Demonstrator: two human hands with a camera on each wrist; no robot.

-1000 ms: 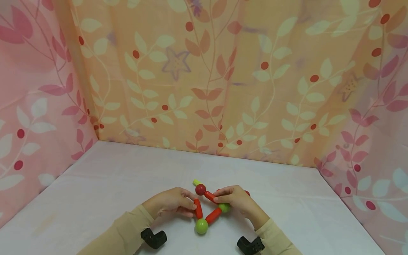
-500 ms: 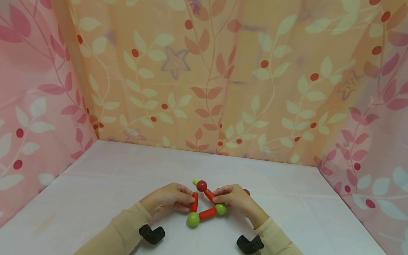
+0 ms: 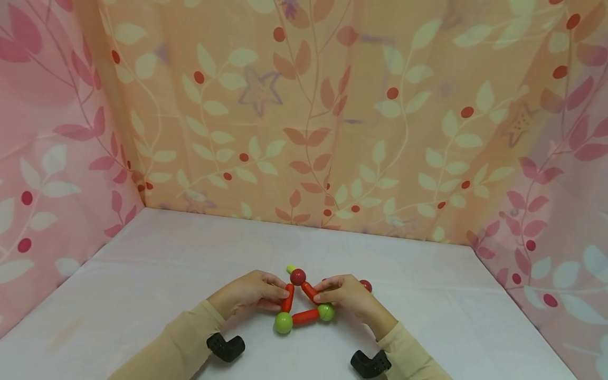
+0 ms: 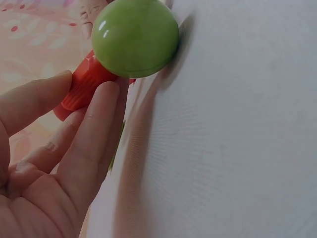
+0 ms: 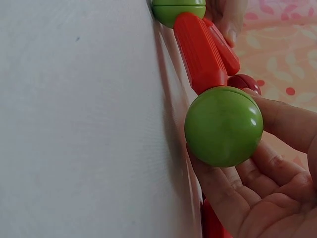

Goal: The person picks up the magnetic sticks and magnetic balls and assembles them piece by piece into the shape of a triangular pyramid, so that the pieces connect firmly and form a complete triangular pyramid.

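My left hand (image 3: 252,292) pinches a red rod (image 3: 287,298) between thumb and fingers; a green ball (image 3: 283,323) sits on its near end. From that ball a second red rod (image 3: 305,316) runs to another green ball (image 3: 326,312). My right hand (image 3: 350,295) grips a third red rod (image 3: 309,291), which slants up to a dark red ball (image 3: 297,277). The left-held rod's far end is right at this red ball. In the right wrist view, fingers also lie under the near green ball (image 5: 224,127).
A yellow-green piece (image 3: 290,269) sticks out behind the red ball. Another red ball (image 3: 365,286) shows beyond my right hand, partly hidden. The white tabletop (image 3: 190,248) is bounded by floral curtains (image 3: 304,132). Black brackets (image 3: 226,348) sit at both wrists.
My left hand has swung its rod and green ball leftward, and the rod's far end has come up to the red ball. The right hand has barely moved.
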